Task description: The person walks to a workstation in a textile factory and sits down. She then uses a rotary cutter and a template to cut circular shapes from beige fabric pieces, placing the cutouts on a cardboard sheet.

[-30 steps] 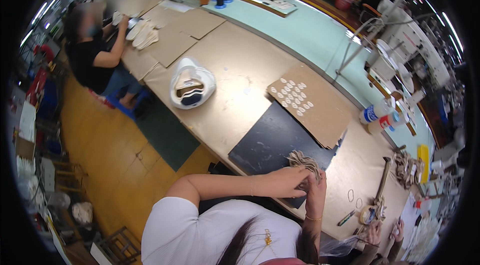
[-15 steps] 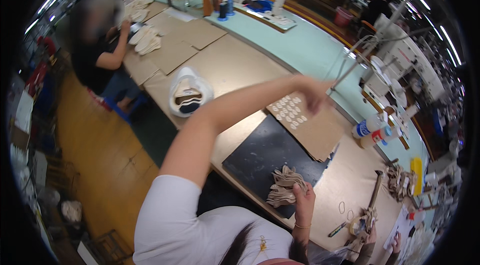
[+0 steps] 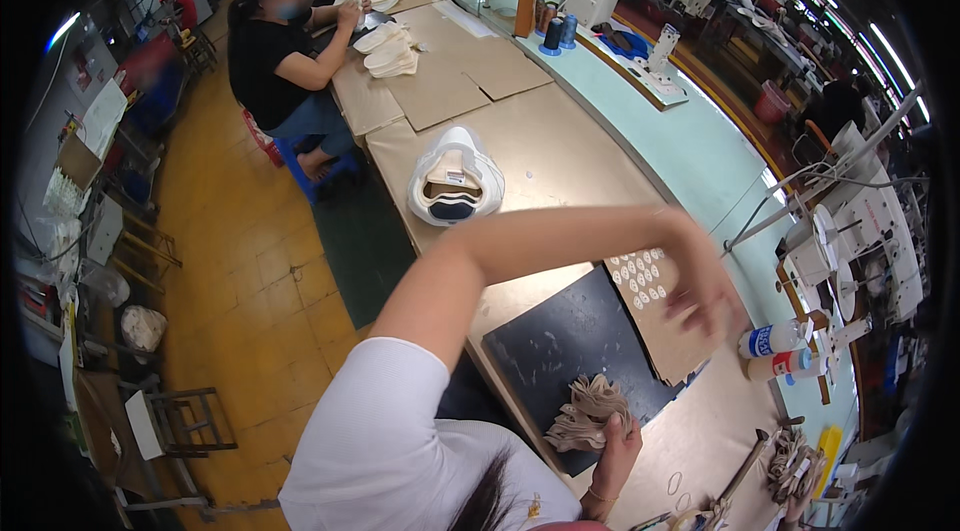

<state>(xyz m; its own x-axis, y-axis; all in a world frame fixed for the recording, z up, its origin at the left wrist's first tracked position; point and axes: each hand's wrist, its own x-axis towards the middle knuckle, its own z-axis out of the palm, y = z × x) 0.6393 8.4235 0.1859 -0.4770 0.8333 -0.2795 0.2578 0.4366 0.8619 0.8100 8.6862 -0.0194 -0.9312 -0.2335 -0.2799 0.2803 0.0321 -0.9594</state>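
The right hand (image 3: 614, 456) has its fingers grasping a stack of beige pieces (image 3: 583, 413) over the dark board (image 3: 550, 336) on the desk (image 3: 560, 166). The left hand (image 3: 700, 286) is blurred above the cardboard (image 3: 672, 351); whether its fingers hold something, I cannot tell. White oval pieces (image 3: 640, 281) there bear marks too small for reading. Nearby, one bottle (image 3: 785, 336) carries a blue label, another bottle (image 3: 766, 368) a red one.

Your right hand (image 3: 617, 453) grips a bundle of beige pieces (image 3: 588, 411) over the black mat (image 3: 560, 341). Your left hand (image 3: 697, 279) hovers, blurred, above cardboard (image 3: 676, 349) to the mat's right; beyond its left side sits a white shoe (image 3: 462, 149).
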